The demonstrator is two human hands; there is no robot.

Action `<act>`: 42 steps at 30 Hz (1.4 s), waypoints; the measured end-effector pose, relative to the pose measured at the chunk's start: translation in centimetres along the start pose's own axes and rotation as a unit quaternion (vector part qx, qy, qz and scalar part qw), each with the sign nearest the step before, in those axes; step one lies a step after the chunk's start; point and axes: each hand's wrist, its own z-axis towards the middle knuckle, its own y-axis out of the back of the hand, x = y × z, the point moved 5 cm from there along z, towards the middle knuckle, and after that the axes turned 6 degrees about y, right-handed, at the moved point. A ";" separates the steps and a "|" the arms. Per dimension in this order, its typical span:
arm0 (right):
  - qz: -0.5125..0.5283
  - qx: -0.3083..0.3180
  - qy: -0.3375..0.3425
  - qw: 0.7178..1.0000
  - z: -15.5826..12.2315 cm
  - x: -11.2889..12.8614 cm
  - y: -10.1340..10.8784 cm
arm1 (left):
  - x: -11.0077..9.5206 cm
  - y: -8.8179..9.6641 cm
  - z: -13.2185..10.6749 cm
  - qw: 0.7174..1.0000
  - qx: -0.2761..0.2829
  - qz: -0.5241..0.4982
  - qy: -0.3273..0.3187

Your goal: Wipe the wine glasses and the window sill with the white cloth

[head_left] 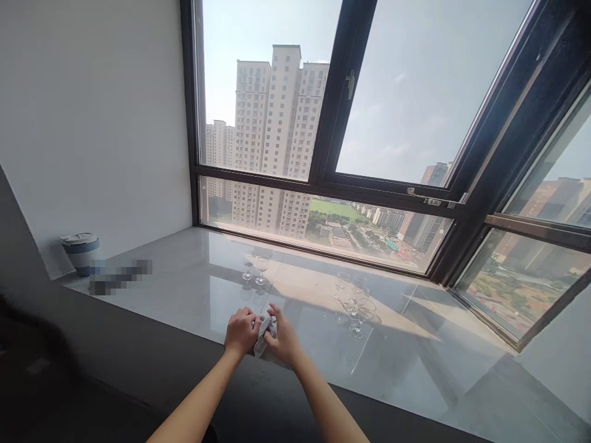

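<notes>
Both hands meet over the near edge of a wide, glossy window sill, and between them sits a small pale cloth. The left hand is curled, its fingers closed on the cloth's left side with the knuckles turned up toward the camera. The right hand grips the same cloth from the other side, thumb and fingers pinched on the bunched fabric, so the two hands touch one another through it. A loose tail of the cloth hangs down below the hands, just above the dark front strip of the sill. Whether anything is wrapped inside the cloth cannot be told.

Farther back on the sill, beyond the hands and slightly left, stand two small stemmed glasses, upright and just beside each other. To the right of the hands is a looser cluster of clear stemmed glasses; the nearest one has a wide bowl, and the exact number is hard to count because the glass is transparent against the reflections.

At the far left end of the sill, against the white wall, stands a white and blue lidded cup, well apart from the hands. Just to its right lies a blurred patch that cannot be made out. Behind the sill rises a dark-framed window.
</notes>
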 end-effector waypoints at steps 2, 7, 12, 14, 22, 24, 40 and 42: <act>0.026 0.003 -0.004 1.000 -0.1 0.2 -0.9 | -0.1 0.1 0.0 1.000 0.006 0.002 0.007; -0.022 -0.029 -0.018 0.999 -0.5 -0.8 -1.1 | -0.1 0.2 0.0 1.000 -0.018 0.007 0.020; -0.137 -0.087 -0.068 0.984 -0.6 -2.8 2.9 | 0.2 0.0 0.1 0.999 -0.037 0.001 0.015; -0.170 -0.147 -0.080 0.971 -0.8 -3.0 5.0 | 0.3 -0.2 0.1 0.999 -0.038 0.003 0.016; -0.146 -0.118 -0.050 0.981 -1.5 -1.6 3.9 | 0.3 -0.2 0.3 0.999 -0.025 0.012 0.022; -0.149 -0.085 -0.050 0.984 -1.6 -2.0 2.6 | 0.2 -0.1 0.2 0.999 -0.021 0.021 0.021; -0.188 -0.096 -0.076 0.974 -1.7 -3.2 1.9 | -0.1 -6.0 10.6 0.977 0.157 0.142 -0.001; -0.194 -0.094 -0.075 0.974 -1.6 -3.1 2.0 | 0.3 -6.9 12.4 0.975 0.167 0.145 0.013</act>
